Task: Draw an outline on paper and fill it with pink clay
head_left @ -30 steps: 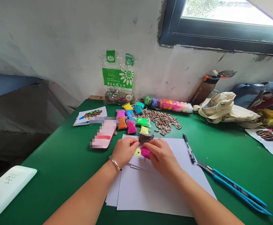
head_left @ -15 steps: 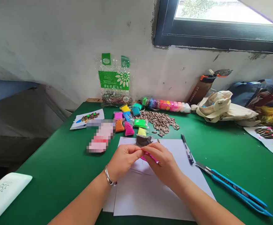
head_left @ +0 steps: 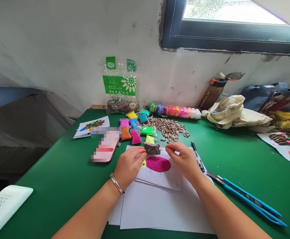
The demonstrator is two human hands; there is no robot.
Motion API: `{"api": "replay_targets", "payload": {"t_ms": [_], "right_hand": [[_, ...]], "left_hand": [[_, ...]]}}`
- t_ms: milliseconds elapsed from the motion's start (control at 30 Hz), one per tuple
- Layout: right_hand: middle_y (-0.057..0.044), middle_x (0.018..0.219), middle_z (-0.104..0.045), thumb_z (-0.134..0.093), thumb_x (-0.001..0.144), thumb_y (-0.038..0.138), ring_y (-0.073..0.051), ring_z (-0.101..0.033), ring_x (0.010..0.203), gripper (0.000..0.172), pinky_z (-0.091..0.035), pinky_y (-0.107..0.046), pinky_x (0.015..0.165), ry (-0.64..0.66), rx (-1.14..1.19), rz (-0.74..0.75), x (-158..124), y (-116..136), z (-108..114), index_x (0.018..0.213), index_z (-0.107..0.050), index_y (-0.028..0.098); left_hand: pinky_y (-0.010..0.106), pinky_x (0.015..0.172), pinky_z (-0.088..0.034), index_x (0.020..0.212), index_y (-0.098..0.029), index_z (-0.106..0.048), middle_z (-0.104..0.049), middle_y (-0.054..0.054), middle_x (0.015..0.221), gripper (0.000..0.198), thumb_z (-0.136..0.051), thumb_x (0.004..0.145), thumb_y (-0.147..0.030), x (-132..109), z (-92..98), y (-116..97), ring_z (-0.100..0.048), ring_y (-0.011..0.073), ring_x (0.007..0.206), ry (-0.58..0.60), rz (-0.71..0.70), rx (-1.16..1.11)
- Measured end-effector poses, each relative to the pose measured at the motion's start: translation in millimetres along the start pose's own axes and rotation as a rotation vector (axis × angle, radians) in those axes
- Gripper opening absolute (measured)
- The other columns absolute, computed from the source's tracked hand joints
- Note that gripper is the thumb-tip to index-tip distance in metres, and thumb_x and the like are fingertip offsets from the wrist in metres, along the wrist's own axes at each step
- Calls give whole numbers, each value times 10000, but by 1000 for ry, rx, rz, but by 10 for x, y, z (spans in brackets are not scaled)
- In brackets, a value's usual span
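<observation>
My left hand (head_left: 130, 163), with a bracelet at its wrist, is closed in a pinch at the left edge of a small clear packet of black clay (head_left: 152, 149). Whether the fingertips touch the packet or hold something tiny is unclear. My right hand (head_left: 183, 158) also pinches, to the right of that packet and apart from it; anything between its fingertips is too small to make out. Below and between both hands lies a white paper (head_left: 157, 181) bearing a flat magenta clay oval (head_left: 158, 164) with a small yellow round piece (head_left: 143, 164) at its left end.
Several coloured clay packets (head_left: 135, 136) and a heap of sunflower seeds (head_left: 172, 127) lie behind. A phone (head_left: 105, 149) is at left. A black pen (head_left: 197, 156) and a blue utility knife (head_left: 249, 196) with its blade out lie at right. A seed bag (head_left: 120, 86) leans on the wall.
My hands were together over the magenta oval. Now they have moved apart, the right one to the right and up, uncovering the oval and the yellow piece.
</observation>
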State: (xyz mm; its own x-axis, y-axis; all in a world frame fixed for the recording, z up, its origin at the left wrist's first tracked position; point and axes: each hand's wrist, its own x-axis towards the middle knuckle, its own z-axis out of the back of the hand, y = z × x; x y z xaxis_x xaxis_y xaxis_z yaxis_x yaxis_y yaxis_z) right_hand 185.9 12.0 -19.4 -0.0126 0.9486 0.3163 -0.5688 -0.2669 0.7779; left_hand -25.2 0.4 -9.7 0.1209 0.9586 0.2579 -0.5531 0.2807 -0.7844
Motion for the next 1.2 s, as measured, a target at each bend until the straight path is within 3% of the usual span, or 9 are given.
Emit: {"api": "replay_targets", "payload": {"t_ms": [267, 633, 867, 1200], "right_hand": [[-8, 750, -642, -543, 810, 231, -161, -564, 717, 128, -415, -269, 672, 36, -57, -22, 4, -65, -97, 767, -663, 218], [-17, 775, -651, -529, 804, 235, -169, -565, 741, 131, -416, -278, 692, 16, -27, -47, 41, -116, -149, 765, -652, 214], [-32, 756, -651, -496, 796, 211, -184, -566, 753, 192, -410, -296, 693, 82, -152, -41, 30, -130, -146, 766, -686, 212], [-33, 762, -654, -549, 771, 293, -179, -584, 735, 195, -443, -291, 677, 101, 221, -189, 49, -142, -209, 813, -709, 191]], "left_hand": [[347, 989, -456, 1072, -197, -673, -632, 58, 1203, 291, -522, 840, -285, 11, -86, 83, -568, 205, 1127, 49, -17, 130], [346, 1009, -443, 1134, -196, -645, -640, 43, 1194, 327, -529, 840, -281, 25, -109, 128, -564, 198, 1134, 110, 18, 119], [357, 1001, -449, 1135, -210, -642, -644, 36, 1189, 325, -524, 839, -273, 31, -104, 121, -575, 200, 1117, 121, 12, 121], [353, 988, -460, 1144, -195, -638, -648, 42, 1184, 340, -521, 835, -276, 31, -93, 105, -586, 202, 1107, 121, 22, 111]]}}
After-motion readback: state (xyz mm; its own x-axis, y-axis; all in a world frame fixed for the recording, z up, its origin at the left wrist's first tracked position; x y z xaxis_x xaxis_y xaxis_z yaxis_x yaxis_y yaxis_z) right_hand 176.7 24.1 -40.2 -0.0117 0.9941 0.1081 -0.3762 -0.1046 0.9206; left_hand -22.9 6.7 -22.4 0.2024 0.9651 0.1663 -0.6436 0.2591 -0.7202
